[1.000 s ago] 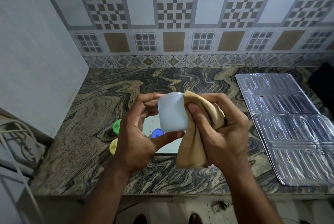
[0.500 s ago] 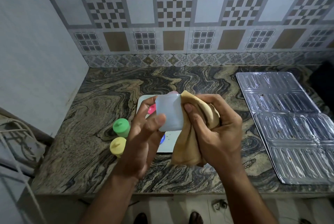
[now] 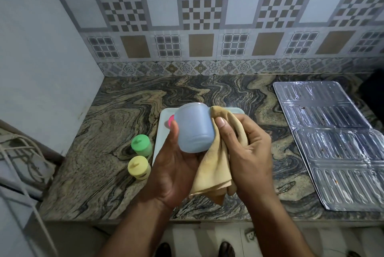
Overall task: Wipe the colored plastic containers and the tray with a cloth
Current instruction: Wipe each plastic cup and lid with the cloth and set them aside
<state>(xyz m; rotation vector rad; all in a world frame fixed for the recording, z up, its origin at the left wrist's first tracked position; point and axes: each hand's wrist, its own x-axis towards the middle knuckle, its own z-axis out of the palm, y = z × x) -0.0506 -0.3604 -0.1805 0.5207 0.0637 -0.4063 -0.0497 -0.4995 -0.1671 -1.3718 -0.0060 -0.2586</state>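
Note:
My left hand (image 3: 176, 169) grips a pale blue plastic container (image 3: 193, 128) above the counter, tilted with its base toward me. My right hand (image 3: 247, 153) holds a tan cloth (image 3: 216, 169) pressed against the container's right side, thumb on top of the cloth. Under the hands lies a white tray (image 3: 164, 117), mostly hidden; a pink container (image 3: 170, 120) peeks out on it. A green-lidded container (image 3: 141, 145) and a yellow-lidded one (image 3: 138, 167) stand on the counter just left of the tray.
The marbled stone counter (image 3: 108, 153) runs to a tiled back wall and a plain wall on the left. Ribbed metal sheets (image 3: 336, 142) cover the counter's right side. White wire rack bars (image 3: 20, 173) sit at lower left. The counter's front edge is below my wrists.
My left hand has turned the blue container, shifting its grip from the side to underneath. The cloth has stayed against the container's right side. The green and yellow containers came fully into sight.

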